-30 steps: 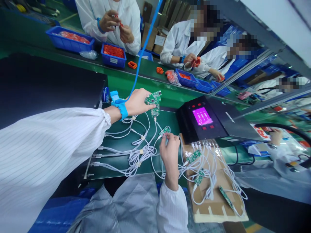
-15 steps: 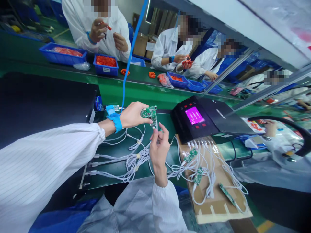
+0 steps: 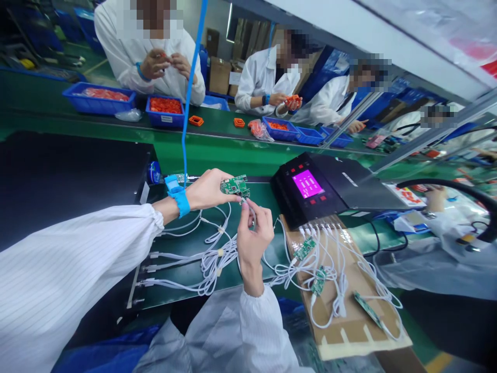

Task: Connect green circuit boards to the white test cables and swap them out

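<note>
A green circuit board (image 3: 234, 185) is pinched in my left hand (image 3: 209, 187), which wears a blue wrist strap (image 3: 177, 196). My right hand (image 3: 254, 230) is closed on the end of a white cable (image 3: 251, 211) right at the board's lower edge. Fingers hide the contact point, so I cannot tell whether the plug sits in the board. Below both hands lies a bundle of white cables (image 3: 215, 259) on the green bench. Another small board (image 3: 182, 177) lies behind my left wrist with a white cable at its end.
To the right stands a black tester (image 3: 310, 186) with a lit pink screen. Several cabled boards lie on a cardboard sheet (image 3: 337, 336). A black box (image 3: 77, 171) is at left. Across the bench, co-workers handle orange parts beside blue bins (image 3: 99, 106). A blue cord (image 3: 187, 103) hangs ahead.
The board in my left hand has tilted flatter. My right fingers have closed on the white cable end and come up to the board's lower edge. The view has shifted slightly.
</note>
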